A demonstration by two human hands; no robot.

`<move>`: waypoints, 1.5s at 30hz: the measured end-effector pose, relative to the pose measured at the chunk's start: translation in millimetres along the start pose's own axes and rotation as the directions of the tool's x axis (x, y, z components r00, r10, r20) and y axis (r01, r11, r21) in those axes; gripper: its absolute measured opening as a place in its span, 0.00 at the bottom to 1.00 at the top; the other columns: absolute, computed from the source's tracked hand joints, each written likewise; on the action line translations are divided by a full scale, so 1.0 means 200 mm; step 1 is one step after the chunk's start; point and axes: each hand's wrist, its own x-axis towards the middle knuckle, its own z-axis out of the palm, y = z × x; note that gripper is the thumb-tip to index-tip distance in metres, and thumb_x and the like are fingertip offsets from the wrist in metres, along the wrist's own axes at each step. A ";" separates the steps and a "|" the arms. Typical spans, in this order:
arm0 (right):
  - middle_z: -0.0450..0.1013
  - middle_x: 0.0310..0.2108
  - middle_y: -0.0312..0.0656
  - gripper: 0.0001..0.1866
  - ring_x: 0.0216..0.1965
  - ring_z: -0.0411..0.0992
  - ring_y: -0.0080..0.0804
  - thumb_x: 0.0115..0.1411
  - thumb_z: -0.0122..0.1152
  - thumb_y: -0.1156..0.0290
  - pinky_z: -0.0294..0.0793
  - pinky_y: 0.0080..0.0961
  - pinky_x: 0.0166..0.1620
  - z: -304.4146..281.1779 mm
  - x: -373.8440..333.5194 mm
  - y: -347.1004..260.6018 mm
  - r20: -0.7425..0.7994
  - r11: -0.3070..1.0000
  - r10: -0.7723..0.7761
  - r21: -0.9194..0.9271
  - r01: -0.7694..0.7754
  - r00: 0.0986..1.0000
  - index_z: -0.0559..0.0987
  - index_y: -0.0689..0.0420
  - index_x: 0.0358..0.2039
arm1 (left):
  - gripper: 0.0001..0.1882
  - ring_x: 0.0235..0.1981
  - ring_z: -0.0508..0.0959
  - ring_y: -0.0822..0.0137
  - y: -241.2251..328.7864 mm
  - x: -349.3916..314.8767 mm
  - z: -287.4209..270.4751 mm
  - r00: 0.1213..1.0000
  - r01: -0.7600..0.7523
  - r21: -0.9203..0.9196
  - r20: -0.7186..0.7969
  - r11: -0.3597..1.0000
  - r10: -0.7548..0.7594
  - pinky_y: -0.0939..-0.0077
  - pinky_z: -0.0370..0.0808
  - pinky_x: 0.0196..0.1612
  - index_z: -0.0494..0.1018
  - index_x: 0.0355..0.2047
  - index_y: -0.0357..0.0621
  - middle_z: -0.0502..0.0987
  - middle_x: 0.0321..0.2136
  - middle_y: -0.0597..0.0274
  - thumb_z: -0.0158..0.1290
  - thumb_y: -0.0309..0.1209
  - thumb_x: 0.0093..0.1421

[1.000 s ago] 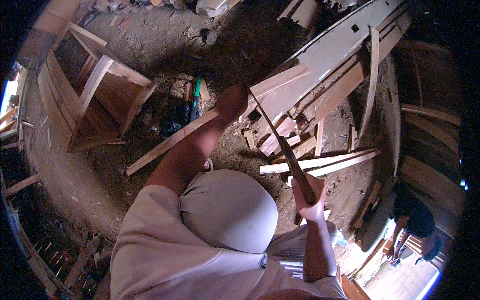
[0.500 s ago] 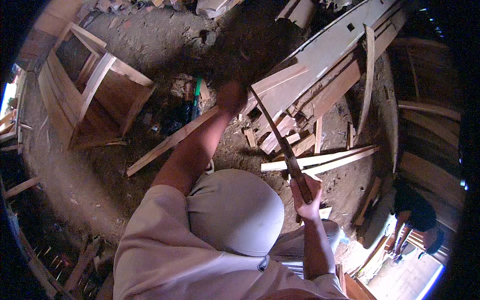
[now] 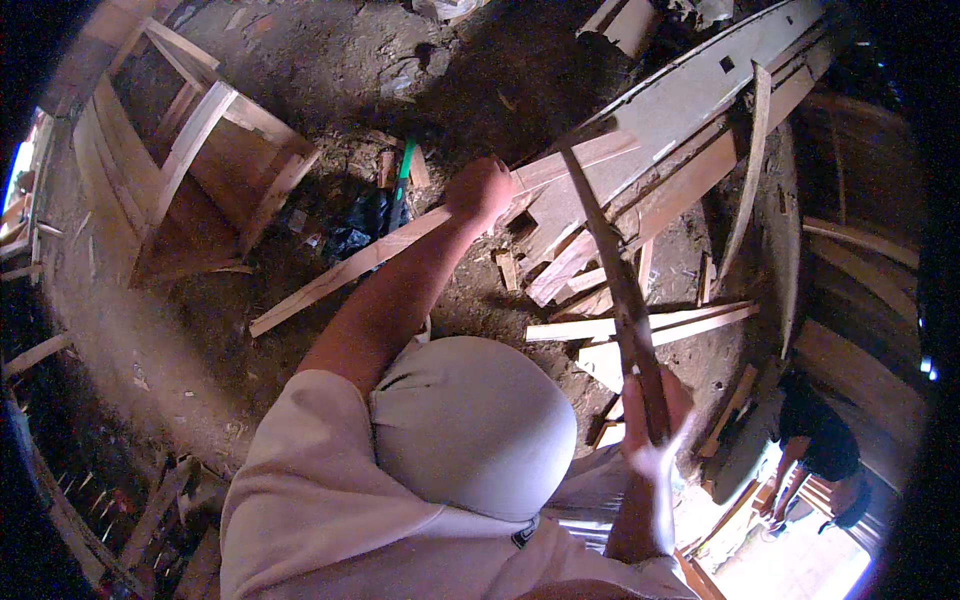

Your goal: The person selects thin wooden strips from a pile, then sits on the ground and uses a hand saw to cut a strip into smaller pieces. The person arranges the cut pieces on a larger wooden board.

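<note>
The left arm [image 3: 400, 295] is stretched toward the far side, and the left hand [image 3: 482, 192] is closed like a fist. At the near right, the right hand [image 3: 656, 420] has its fingers curled, forearm [image 3: 642, 515] behind it.

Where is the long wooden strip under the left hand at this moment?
In the head view, the wooden strip slants across the upper middle under the left hand, upper end overlapping the wide pale board, lower end below the open wooden frame.
</note>
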 end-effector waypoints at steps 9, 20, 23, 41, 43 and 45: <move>0.65 0.15 0.40 0.11 0.15 0.61 0.27 0.59 0.62 0.78 0.58 0.29 0.21 0.51 0.41 0.38 -0.021 0.935 -0.273 0.229 0.271 0.962 0.71 0.60 0.21 | 0.18 0.35 0.83 0.43 -0.02 -0.01 -0.02 0.996 -0.079 -0.021 0.040 0.997 0.080 0.45 0.79 0.41 0.82 0.32 0.41 0.83 0.33 0.44 0.47 0.38 0.60; 0.64 0.15 0.36 0.12 0.17 0.58 0.19 0.60 0.60 0.79 0.55 0.26 0.21 0.67 0.49 0.46 -0.075 0.892 -0.310 0.321 0.317 0.948 0.70 0.62 0.21 | 0.13 0.36 0.85 0.47 -0.09 0.03 0.08 0.992 -0.069 -0.034 0.100 0.997 0.072 0.50 0.82 0.38 0.84 0.34 0.47 0.84 0.34 0.48 0.57 0.41 0.57; 0.65 0.16 0.38 0.12 0.16 0.60 0.21 0.60 0.60 0.79 0.55 0.26 0.21 0.69 0.48 0.42 -0.137 0.884 -0.330 0.302 0.357 0.934 0.70 0.62 0.21 | 0.14 0.37 0.85 0.46 -0.14 0.06 0.11 0.993 -0.026 -0.027 0.111 0.999 0.029 0.50 0.82 0.40 0.84 0.34 0.47 0.84 0.34 0.48 0.57 0.41 0.57; 0.64 0.20 0.46 0.09 0.21 0.66 0.47 0.47 0.62 0.70 0.68 0.37 0.28 0.67 0.38 0.73 0.073 0.829 -0.370 0.476 0.294 0.926 0.73 0.59 0.28 | 0.18 0.44 0.82 0.44 -0.01 -0.02 -0.05 0.997 -0.055 0.150 0.066 0.987 0.045 0.47 0.78 0.45 0.80 0.43 0.47 0.82 0.40 0.45 0.55 0.44 0.58; 0.63 0.19 0.45 0.11 0.20 0.66 0.46 0.46 0.62 0.66 0.66 0.37 0.26 0.64 0.32 0.80 0.171 0.841 -0.361 0.485 0.241 0.917 0.72 0.58 0.27 | 0.20 0.45 0.81 0.45 -0.09 0.02 -0.01 0.995 -0.012 0.189 0.099 0.982 -0.007 0.50 0.78 0.48 0.79 0.48 0.50 0.82 0.42 0.45 0.55 0.44 0.59; 0.64 0.19 0.44 0.10 0.19 0.66 0.45 0.46 0.62 0.68 0.66 0.38 0.25 0.59 0.25 0.90 0.170 0.814 -0.407 0.512 0.273 0.897 0.72 0.58 0.26 | 0.24 0.49 0.78 0.45 -0.11 0.03 0.01 0.988 -0.151 0.266 0.072 0.952 0.136 0.53 0.76 0.51 0.76 0.50 0.46 0.80 0.45 0.45 0.57 0.46 0.58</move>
